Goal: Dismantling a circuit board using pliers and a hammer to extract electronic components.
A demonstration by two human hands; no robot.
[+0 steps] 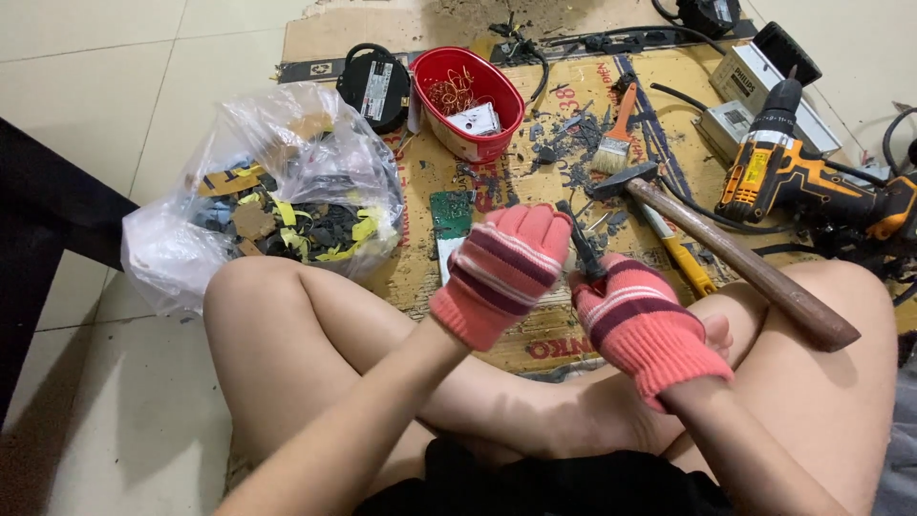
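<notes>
Both gloved hands met above the cardboard mat: the left hand curled over a small pale piece, the right hand clenched round a dark screwdriver. A hammer lay at two o'clock, just beside them, a drill beyond it, a red tub at twelve and a plastic bag of scraps at ten.

Both gloved hands, left hand and right hand, grip a dark tool above cardboard.

Red tub, clear scrap bag, hammer, cordless drill, paintbrush on cardboard.
</notes>
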